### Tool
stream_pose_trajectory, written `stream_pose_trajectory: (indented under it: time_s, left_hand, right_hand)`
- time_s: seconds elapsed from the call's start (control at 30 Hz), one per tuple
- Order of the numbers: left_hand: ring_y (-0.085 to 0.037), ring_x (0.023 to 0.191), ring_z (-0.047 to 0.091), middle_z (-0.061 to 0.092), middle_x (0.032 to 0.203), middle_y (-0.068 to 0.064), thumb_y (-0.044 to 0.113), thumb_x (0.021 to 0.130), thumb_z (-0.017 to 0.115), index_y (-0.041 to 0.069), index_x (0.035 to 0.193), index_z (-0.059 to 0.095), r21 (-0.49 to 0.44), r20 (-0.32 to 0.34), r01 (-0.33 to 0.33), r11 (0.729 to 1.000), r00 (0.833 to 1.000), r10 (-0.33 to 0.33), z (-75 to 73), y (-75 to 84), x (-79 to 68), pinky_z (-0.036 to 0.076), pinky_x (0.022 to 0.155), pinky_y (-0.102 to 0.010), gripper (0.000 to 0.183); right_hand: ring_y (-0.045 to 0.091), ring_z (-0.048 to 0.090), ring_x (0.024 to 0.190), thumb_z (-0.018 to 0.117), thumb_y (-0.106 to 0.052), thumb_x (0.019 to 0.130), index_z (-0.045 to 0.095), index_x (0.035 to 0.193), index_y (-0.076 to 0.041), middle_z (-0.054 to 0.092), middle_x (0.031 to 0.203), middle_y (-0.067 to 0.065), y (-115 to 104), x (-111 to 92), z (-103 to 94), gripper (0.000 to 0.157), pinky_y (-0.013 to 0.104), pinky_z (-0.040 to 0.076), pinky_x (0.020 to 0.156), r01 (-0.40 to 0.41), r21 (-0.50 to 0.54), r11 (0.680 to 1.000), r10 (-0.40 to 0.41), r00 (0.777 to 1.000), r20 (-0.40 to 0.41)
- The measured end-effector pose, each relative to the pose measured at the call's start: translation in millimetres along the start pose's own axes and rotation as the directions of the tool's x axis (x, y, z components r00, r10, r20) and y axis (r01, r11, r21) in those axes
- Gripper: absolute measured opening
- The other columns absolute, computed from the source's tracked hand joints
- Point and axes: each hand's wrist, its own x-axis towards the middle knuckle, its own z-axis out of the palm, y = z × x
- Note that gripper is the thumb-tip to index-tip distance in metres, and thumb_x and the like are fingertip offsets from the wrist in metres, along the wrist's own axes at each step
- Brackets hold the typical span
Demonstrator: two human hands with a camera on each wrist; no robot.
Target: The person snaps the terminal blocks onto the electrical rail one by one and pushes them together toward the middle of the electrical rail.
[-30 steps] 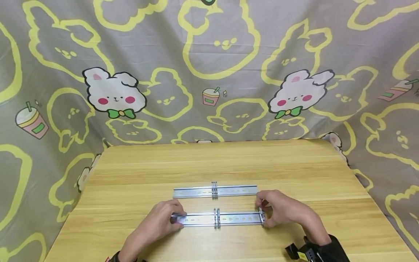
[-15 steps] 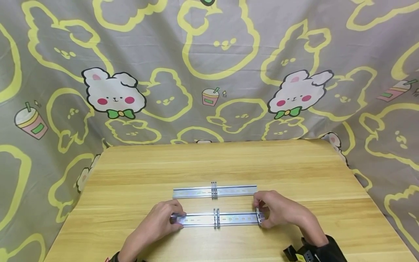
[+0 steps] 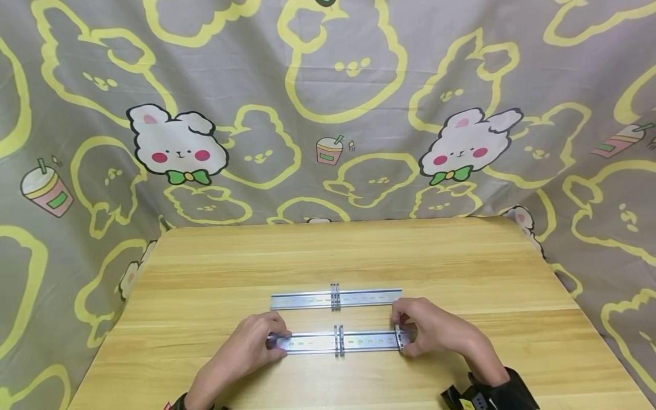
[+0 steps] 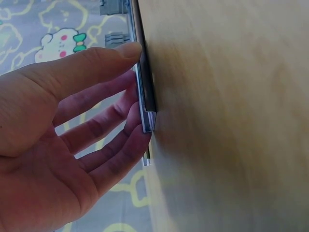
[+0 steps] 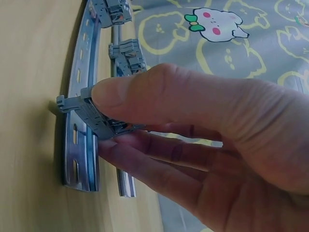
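A slotted metal DIN rail (image 3: 369,341) lies crosswise on the table in front of me. My left hand (image 3: 252,343) holds its left end, thumb on the near edge and fingers on the far edge. Near the rail's right end my right hand (image 3: 435,330) pinches a grey DIN rail clip (image 5: 94,116) between thumb and fingers; the clip straddles the rail. More grey clips (image 3: 339,340) sit upright at the middle of this rail. Behind it lies a second DIN rail (image 3: 302,301), parallel, with several grey clips (image 3: 335,297) at its middle.
The rails lie on a wood-grain table (image 3: 328,256). A grey curtain (image 3: 359,142) with yellow rabbit outlines hangs behind the table and along its sides. A black wrist camera mount (image 3: 487,393) is strapped to the right wrist.
My right hand has slid the pinched clip leftward along the near rail, in from its right end. The left hand and both rails stay in place.
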Motion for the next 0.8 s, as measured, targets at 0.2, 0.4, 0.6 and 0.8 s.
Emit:
stream_pose_trajectory:
  time_s: [0.2,0.4,0.6,0.8]
  left_hand:
    - [-0.006,0.082,0.062,0.069,0.093,0.008,0.013,0.074,0.092,0.008,0.093,0.082,0.002,0.005,0.007,1.0,1.0,-0.007,0.4,-0.3,0.3,0.056,0.073,-0.027,0.022]
    - [-0.008,0.083,0.064,0.069,0.093,0.006,0.012,0.074,0.092,0.008,0.093,0.081,-0.013,0.006,0.007,1.0,1.0,-0.007,0.1,-0.2,-0.1,0.056,0.073,-0.027,0.022]
    - [-0.007,0.082,0.063,0.069,0.093,0.006,0.012,0.074,0.092,0.008,0.093,0.081,-0.01,0.003,0.005,1.0,1.0,-0.005,0.3,-0.7,-0.4,0.056,0.073,-0.027,0.022]
    - [-0.006,0.082,0.061,0.069,0.093,0.007,0.013,0.074,0.092,0.008,0.093,0.081,-0.004,0.004,0.009,1.0,1.0,-0.009,-0.4,-0.1,0.2,0.056,0.073,-0.027,0.023]
  right_hand:
    - [0.016,0.064,0.1,0.089,-0.004,0.069,0.062,0.1,-0.012,0.063,0.102,-0.001,-2.1,1.8,2.2,0.042,0.033,0.057,0.086,0.0,0.009,1.0,0.0,1.0,-0.003]
    - [0.019,0.066,0.102,0.089,-0.005,0.07,0.063,0.102,-0.011,0.064,0.103,-0.001,-2.3,3.4,3.9,0.042,0.033,0.057,0.088,0.004,0.009,1.0,-0.004,1.0,-0.011]
    - [0.021,0.066,0.104,0.09,-0.005,0.07,0.064,0.104,-0.011,0.064,0.105,-0.001,-1.8,4.6,4.5,0.043,0.035,0.058,0.088,-0.007,0.017,1.0,0.007,1.0,-0.013]
    - [0.021,0.066,0.104,0.09,-0.004,0.07,0.064,0.104,-0.011,0.064,0.105,0.0,-1.9,5.7,6.6,0.043,0.033,0.058,0.087,0.002,0.032,0.999,-0.001,1.0,-0.015]
